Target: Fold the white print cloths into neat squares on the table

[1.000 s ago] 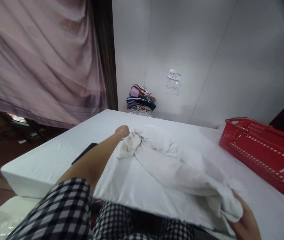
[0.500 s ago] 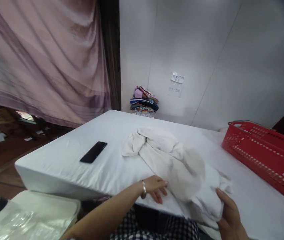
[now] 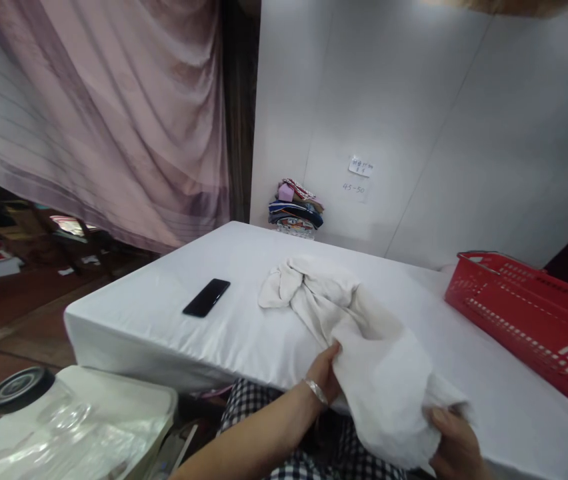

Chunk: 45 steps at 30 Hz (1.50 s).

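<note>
A crumpled off-white garment [image 3: 379, 360] stretches across the table and hangs over its front edge. My left hand [image 3: 325, 375], with a silver bangle at the wrist, is closed on the garment's near-left edge; the fingers are partly hidden under the cloth. On the other side, my right hand [image 3: 455, 440] pinches the garment's right edge, thumb on top. Between the two hands the cloth is spread fairly smooth, while its far end lies bunched on the table. Whether it is a shirt or another piece of clothing I cannot tell.
The white-covered table [image 3: 244, 260] bears a black phone [image 3: 207, 297] and a red plastic basket [image 3: 524, 320]. A stack of folded clothes [image 3: 296, 205] stands by the wall. At lower left, clear plastic [image 3: 79, 433] and a round black-rimmed lid [image 3: 20, 388] lie on a white surface.
My left hand has gone from resting loosely beside the garment to gripping its edge. The cloth between my hands is now lifted and more spread. The view has shifted slightly left.
</note>
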### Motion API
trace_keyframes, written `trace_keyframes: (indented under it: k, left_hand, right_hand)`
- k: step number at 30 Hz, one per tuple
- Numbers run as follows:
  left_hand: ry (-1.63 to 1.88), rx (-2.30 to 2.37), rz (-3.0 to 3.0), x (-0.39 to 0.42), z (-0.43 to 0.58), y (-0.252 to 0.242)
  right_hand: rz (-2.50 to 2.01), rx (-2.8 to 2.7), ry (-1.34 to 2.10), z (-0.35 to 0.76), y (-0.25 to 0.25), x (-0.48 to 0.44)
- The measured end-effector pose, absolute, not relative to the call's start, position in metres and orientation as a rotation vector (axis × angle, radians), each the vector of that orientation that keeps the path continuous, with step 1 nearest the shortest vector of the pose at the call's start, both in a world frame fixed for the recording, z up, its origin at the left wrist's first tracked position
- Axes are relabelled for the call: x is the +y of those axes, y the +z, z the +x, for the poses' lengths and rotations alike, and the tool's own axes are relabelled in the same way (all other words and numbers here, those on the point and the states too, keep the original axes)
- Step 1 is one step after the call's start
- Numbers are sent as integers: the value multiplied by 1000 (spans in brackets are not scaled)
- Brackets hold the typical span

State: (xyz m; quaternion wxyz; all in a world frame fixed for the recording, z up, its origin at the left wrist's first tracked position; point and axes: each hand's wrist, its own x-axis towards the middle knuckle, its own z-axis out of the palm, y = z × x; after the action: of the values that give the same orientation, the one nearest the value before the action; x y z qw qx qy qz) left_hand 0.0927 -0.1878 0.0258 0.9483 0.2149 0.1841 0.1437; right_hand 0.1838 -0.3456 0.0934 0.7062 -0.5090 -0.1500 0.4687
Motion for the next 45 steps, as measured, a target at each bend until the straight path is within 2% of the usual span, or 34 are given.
trace_keyframes:
  k: [4, 8, 13, 17, 23, 27, 36, 40, 45]
  left_hand:
    - [607, 574, 307, -163, 78, 59]
    - [971, 426, 479, -134, 42, 116]
    - [1434, 407, 632, -102, -10, 169]
    - [1667, 624, 636, -91, -25, 156]
    - [1706, 944, 645, -74, -44, 115]
    - [1556, 1103, 809, -60, -60, 90]
    - [1021, 1418, 1684, -78, -65, 39]
    - [862, 1284, 1667, -93, -42, 41]
    - [724, 646, 1452, -143, 15, 54]
  right_hand:
    - [-1106, -220, 723, 214, 111, -353]
    - [-1080, -93, 494, 245, 119, -355]
    - [-919, -192, 719, 243, 84, -339]
    - [-841, -145, 1054, 227, 53, -311]
    - [-796, -47, 1235, 226, 38, -284]
    - [-958, -197, 1246, 227, 40, -277]
    - [-1646, -725, 933, 205, 18, -268]
    - [-1583, -840, 950, 185, 7, -256]
    - [-1226, -859, 1094, 154, 18, -241]
